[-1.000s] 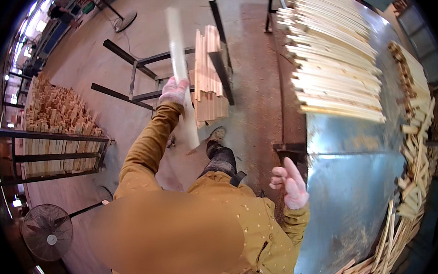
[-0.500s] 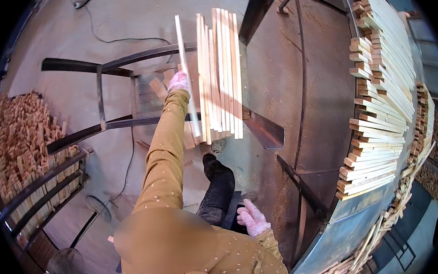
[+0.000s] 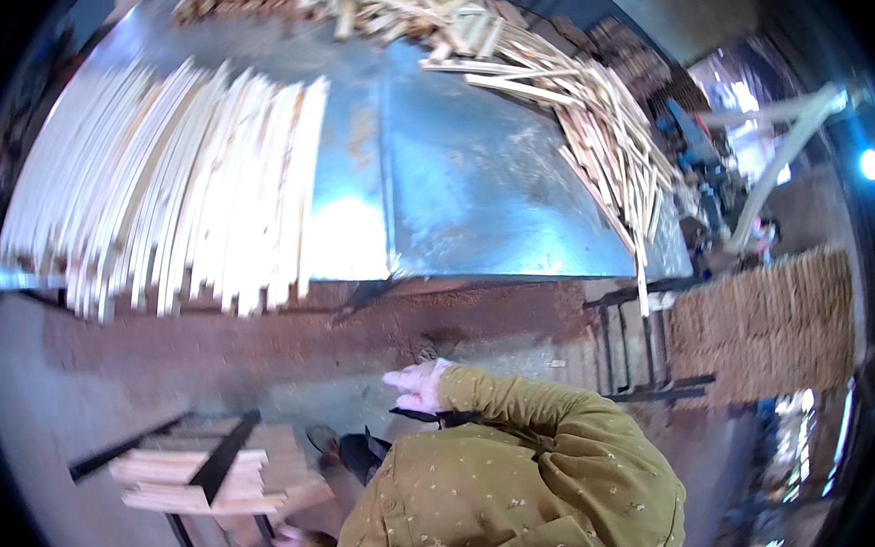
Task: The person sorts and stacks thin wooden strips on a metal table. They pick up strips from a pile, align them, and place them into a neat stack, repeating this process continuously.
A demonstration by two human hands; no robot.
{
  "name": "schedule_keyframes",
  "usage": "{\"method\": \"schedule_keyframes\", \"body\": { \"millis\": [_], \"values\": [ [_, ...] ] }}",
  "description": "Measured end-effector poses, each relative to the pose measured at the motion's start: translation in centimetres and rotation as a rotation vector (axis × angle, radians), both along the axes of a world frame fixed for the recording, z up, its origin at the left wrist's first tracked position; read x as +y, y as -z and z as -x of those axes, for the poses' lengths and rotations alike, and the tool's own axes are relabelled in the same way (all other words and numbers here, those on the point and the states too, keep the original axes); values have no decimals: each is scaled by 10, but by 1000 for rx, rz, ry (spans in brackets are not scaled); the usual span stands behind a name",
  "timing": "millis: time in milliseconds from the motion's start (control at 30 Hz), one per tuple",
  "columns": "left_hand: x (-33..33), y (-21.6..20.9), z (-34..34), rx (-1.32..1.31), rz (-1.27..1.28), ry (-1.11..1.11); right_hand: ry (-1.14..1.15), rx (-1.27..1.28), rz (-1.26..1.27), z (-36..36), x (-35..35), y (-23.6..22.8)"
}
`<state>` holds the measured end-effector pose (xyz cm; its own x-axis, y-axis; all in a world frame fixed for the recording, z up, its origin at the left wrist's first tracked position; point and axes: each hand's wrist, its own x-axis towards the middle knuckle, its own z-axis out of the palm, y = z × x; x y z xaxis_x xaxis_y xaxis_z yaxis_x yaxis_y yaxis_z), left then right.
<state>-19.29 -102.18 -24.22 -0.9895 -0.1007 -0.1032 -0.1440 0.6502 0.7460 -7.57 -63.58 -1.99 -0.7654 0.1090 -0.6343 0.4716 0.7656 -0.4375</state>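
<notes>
In a pale pink glove, my right hand (image 3: 419, 385) is held in front of my body with its fingers out, and nothing shows in it. It is off the metal-topped table (image 3: 481, 211). At the lower edge, my left hand (image 3: 291, 542) is partly in view beside a dark metal rack (image 3: 224, 456); blur and the cropped view hide its grip. Wooden strips (image 3: 185, 471) lie stacked on that rack. On the table's left side a long row of pale wooden strips (image 3: 198, 184) lies side by side, ends overhanging the near edge.
Loose strips (image 3: 616, 144) lie jumbled along the table's far and right edges, one jutting past the near corner. A large block of stacked wood (image 3: 770, 324) stands to the right, next to a dark slatted frame (image 3: 625, 347). Machinery (image 3: 696, 139) stands behind the table's right end.
My view has swung right, bringing the table ahead of me. The rack is now at lower left. The strip that my left hand held no longer shows in it.
</notes>
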Motion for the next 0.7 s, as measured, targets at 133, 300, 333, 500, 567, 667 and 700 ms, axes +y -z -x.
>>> {"method": "schedule_keyframes", "body": {
  "millis": [133,300,333,500,567,667,700],
  "values": [
    [115,-35,-39,-79,-65,292,285,151,-391,-83,146,-23],
    [284,-68,-64,-47,-114,569,980,150,-689,-274,388,-8],
    [317,-74,-69,-32,-127,621,1062,212,-896,-309,423,-14],
    [551,-180,-130,-76,-410,971,1526,-300,-1182,-513,571,-21],
    [650,-208,-171,-122,-332,1141,1657,-674,-846,-553,574,-57],
    [757,-231,-214,-459,-243,1459,1751,-402,-663,-653,540,-1],
    [780,-237,-226,-530,-176,1503,1701,-293,-644,-665,533,12]
  ]
}}
